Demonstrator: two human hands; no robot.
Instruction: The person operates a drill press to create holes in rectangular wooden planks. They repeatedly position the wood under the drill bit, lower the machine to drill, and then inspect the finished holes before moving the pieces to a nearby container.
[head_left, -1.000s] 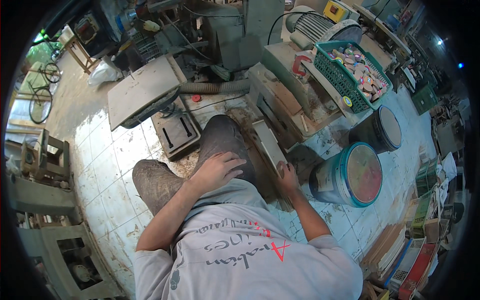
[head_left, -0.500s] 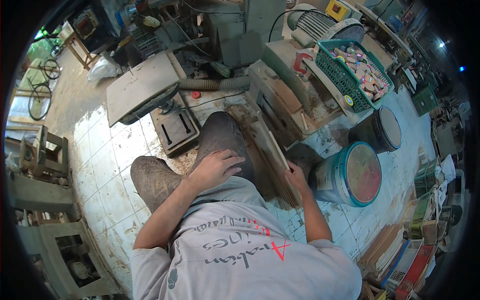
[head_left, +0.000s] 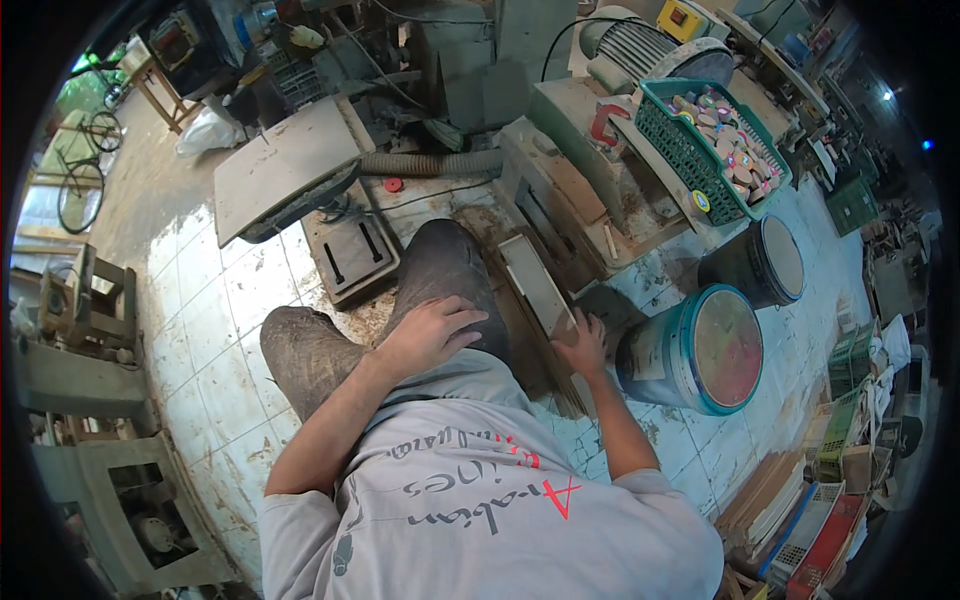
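My left hand (head_left: 432, 335) lay flat on own knee, fingers spread, nothing held; my right hand (head_left: 583, 345) reached to near end of pale wooden board (head_left: 537, 285), fingers on its edge, though whether closed round it or only touching I could not tell; board lay tilted on dusty floor (head_left: 215, 330) beside low machine base (head_left: 575, 205), blue bucket (head_left: 690, 350) just right of hand; board seemingly not yet lifted or fed; green basket (head_left: 690, 150) of small coloured pieces stood on machine, untouched.

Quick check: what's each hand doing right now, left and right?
Left hand: open, resting flat on the person's own thigh, holding nothing.
Right hand: on the end of a pale wooden board; whether its grip is closed cannot be told.
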